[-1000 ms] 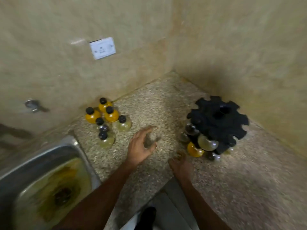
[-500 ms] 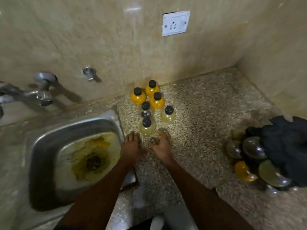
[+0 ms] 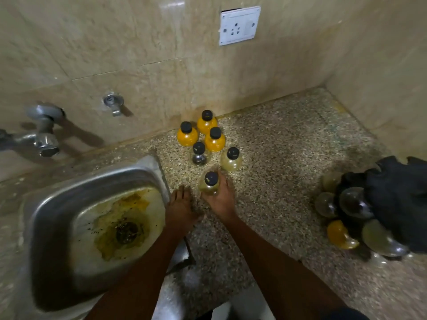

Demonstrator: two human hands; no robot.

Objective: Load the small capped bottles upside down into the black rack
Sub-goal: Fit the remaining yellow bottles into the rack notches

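Note:
Several small black-capped bottles stand upright on the speckled counter near the back wall: three orange ones [image 3: 206, 123], a clear one [image 3: 199, 154] and a pale yellow one [image 3: 231, 158]. My right hand [image 3: 220, 199] is wrapped around the nearest pale yellow bottle [image 3: 209, 184], which stands upright. My left hand [image 3: 180, 207] rests flat on the counter beside it, holding nothing. The black rack [image 3: 397, 199] is at the right edge, with several bottles hanging upside down in it, among them an orange one [image 3: 339, 234].
A stained steel sink [image 3: 46, 204] lies left of my hands, with taps [image 3: 44, 135] on the wall above. A white wall socket [image 3: 239, 25] sits above the bottles. Tiled walls close the counter at the back and right.
My view swung left from the rack to the standing bottles. Both hands moved to the bottle group, and my right hand closed around the nearest pale yellow bottle.

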